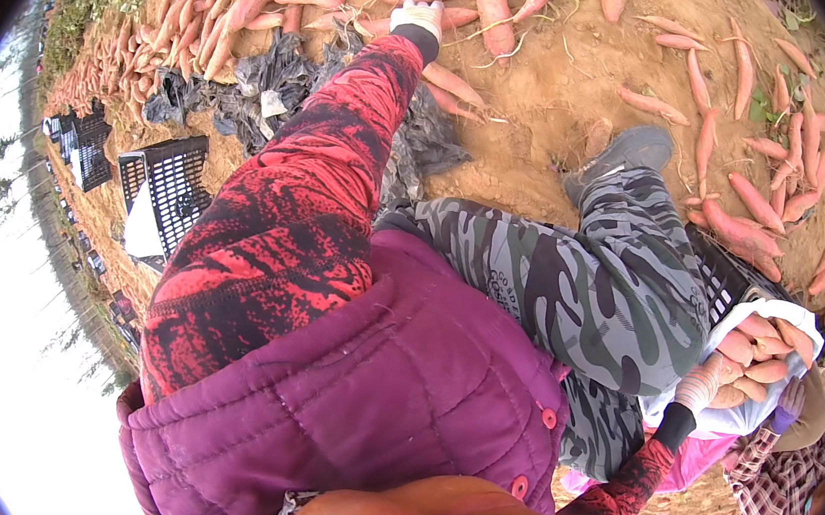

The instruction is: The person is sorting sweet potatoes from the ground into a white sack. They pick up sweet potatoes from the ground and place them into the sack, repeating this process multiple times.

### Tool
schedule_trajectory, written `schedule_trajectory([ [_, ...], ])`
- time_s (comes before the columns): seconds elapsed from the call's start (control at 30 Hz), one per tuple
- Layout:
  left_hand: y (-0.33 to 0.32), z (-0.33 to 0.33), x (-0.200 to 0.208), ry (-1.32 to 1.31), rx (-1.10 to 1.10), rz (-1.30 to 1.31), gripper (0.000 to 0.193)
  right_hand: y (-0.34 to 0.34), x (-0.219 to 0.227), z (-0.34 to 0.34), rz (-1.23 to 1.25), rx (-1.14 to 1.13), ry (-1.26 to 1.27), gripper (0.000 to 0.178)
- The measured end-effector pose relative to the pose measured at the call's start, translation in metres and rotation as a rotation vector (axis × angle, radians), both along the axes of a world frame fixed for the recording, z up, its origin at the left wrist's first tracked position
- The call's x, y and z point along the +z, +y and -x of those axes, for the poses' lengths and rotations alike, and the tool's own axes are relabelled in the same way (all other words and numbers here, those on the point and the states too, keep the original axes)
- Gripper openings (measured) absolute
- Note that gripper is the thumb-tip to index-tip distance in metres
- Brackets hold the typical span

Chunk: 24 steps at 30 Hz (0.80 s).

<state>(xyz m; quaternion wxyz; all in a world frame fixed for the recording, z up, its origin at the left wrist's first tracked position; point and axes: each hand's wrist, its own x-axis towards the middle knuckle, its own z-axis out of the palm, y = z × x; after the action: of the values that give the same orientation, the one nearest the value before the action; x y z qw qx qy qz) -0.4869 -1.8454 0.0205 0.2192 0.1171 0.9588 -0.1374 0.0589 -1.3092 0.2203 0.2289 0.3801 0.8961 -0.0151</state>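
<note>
My left hand (419, 19), in a pale glove with a dark cuff, reaches out to sweet potatoes lying on the soil. Its fingers are closed around a reddish sweet potato (458, 17), partly covered by the hand. At the right, my right hand (699, 384), also gloved, is at the lined crate, against the sweet potatoes (768, 371) heaped inside. Its fingers blend in with them, so their closure is unclear. A white liner (804, 321) covers the rim of the black crate (718, 273).
Many sweet potatoes (170, 31) lie piled at the far left, and more (760, 202) are scattered at right. Crumpled black plastic film (250, 80) lies by my left arm. Black crates (173, 187) stand at left. Another person's gloved hand (789, 403) is beside the lined crate.
</note>
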Motion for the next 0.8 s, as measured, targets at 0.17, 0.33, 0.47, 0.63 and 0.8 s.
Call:
schedule_trajectory([
  [0.17,-0.002,-0.004,0.01,0.139,0.084,-0.042,0.035,-0.003,-0.001,0.0,-0.049,-0.029,-0.001,0.038],
  [0.33,-0.054,0.022,0.05,-0.058,0.232,-0.42,0.075,-0.011,0.003,0.005,-0.053,0.027,0.045,0.038],
  [0.47,-0.056,0.003,0.032,-0.271,0.335,-0.504,0.072,-0.014,0.005,0.01,-0.041,0.012,0.084,0.036],
  [0.63,-0.018,-0.036,-0.008,-0.241,0.3,-0.153,0.074,-0.018,0.005,0.009,-0.134,0.033,0.001,0.043],
  [0.8,-0.044,-0.007,0.05,-0.062,0.575,-1.266,0.065,-0.023,0.009,0.01,-0.083,0.005,0.042,0.051],
])
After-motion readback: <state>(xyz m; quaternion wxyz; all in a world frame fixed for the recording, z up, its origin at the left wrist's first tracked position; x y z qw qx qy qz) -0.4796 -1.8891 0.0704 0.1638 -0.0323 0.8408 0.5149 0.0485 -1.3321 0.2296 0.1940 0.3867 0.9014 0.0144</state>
